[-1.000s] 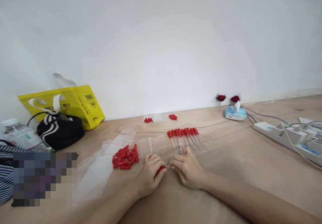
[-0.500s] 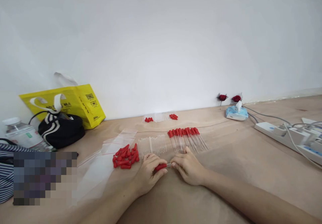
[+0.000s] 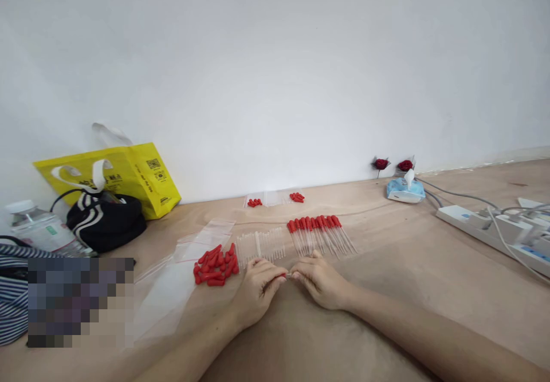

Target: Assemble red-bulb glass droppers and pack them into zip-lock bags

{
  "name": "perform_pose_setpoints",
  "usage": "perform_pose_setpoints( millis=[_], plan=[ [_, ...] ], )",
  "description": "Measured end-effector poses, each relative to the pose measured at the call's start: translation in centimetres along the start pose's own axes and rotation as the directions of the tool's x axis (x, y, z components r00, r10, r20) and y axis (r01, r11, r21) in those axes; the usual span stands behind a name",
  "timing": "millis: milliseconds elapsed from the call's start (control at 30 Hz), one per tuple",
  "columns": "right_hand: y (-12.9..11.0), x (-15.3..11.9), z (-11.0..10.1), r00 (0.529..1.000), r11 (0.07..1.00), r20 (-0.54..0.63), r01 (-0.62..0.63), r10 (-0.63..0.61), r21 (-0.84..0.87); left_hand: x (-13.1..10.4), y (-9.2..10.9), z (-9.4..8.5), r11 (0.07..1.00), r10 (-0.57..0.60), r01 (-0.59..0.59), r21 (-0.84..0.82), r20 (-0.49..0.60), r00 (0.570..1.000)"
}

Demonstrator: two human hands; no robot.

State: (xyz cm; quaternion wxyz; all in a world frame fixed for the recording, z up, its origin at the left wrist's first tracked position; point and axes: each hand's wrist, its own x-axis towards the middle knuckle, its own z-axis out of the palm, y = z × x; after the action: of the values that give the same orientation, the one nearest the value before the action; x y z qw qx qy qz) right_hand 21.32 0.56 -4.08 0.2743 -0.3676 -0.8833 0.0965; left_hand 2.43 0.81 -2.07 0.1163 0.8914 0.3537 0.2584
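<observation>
My left hand [image 3: 260, 290] is closed around a red rubber bulb [image 3: 282, 275], and only its end shows past the fingertips. In my right hand [image 3: 320, 282] a thin clear glass tube [image 3: 289, 276] is pinched, its end meeting the bulb's mouth; whether it sits inside I cannot tell. Beyond the left hand lies a row of bare glass tubes [image 3: 268, 243]. Behind the right hand is a row of droppers [image 3: 315, 233], each a tube with a red bulb on top. A pile of loose red bulbs [image 3: 215, 266] lies left of my left hand.
Clear zip bags [image 3: 165, 290] lie at the left; another small bag [image 3: 275, 199] with red bulbs is by the wall. A yellow bag [image 3: 158, 181], black pouch [image 3: 107, 221] and bottle [image 3: 43, 227] stand far left. Wipes [image 3: 404, 192] and a power strip [image 3: 455, 220] are right.
My left fingers have moved forward over the bulb, covering most of it. The hands are closer together, and less of the glass tube shows between them.
</observation>
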Motion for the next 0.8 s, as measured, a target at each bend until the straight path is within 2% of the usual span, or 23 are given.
perform_pose_setpoints(
  millis=[67,133,267,333,400,467,533,600,667,800],
  plan=[
    [0.0,0.1,-0.4,1.0,1.0,-0.005,0.006,-0.006,-0.013,0.0,-0.2,-0.1,0.998,-0.06,0.06,-0.026,-0.004,0.998],
    [-0.1,0.1,-0.9,1.0,0.995,-0.015,0.024,-0.026,-0.095,0.0,-0.4,-0.1,0.995,-0.096,0.096,-0.026,0.007,0.995],
    [-0.1,-0.1,-1.5,0.998,0.967,0.022,0.066,-0.062,-0.247,-0.2,-0.6,0.0,0.994,-0.108,0.108,-0.017,-0.005,0.994],
    [0.5,-0.1,-1.8,1.0,0.967,0.008,0.003,-0.001,-0.254,-0.3,-0.8,-0.1,0.991,-0.132,0.133,0.006,-0.083,0.988],
    [1.7,0.3,-2.2,0.985,0.963,-0.081,-0.163,0.149,-0.214,-0.5,-1.1,-0.3,0.982,-0.171,0.183,0.045,-0.193,0.966],
    [3.3,0.9,-2.7,0.917,0.918,-0.19,-0.376,0.349,-0.129,-0.7,-1.6,-0.5,0.967,-0.206,0.24,0.082,-0.3,0.931],
    [4.7,1.7,-3.1,0.813,0.826,-0.254,-0.558,0.525,-0.078,-0.9,-2.1,-0.6,0.954,-0.228,0.285,0.094,-0.387,0.893],
    [5.7,2.4,-3.1,0.729,0.737,-0.277,-0.669,0.626,-0.094,-1.0,-2.5,-0.6,0.943,-0.249,0.317,0.096,-0.428,0.869],
    [6.1,2.9,-2.9,0.699,0.69,-0.276,-0.709,0.66,-0.145,-1.0,-2.6,-0.6,0.933,-0.261,0.34,0.114,-0.435,0.862],
    [6.0,3.0,-2.2,0.707,0.671,-0.247,-0.707,0.663,-0.224,-0.6,-3.2,-1.8,0.88,-0.298,0.433,0.197,-0.481,0.825]
  ],
)
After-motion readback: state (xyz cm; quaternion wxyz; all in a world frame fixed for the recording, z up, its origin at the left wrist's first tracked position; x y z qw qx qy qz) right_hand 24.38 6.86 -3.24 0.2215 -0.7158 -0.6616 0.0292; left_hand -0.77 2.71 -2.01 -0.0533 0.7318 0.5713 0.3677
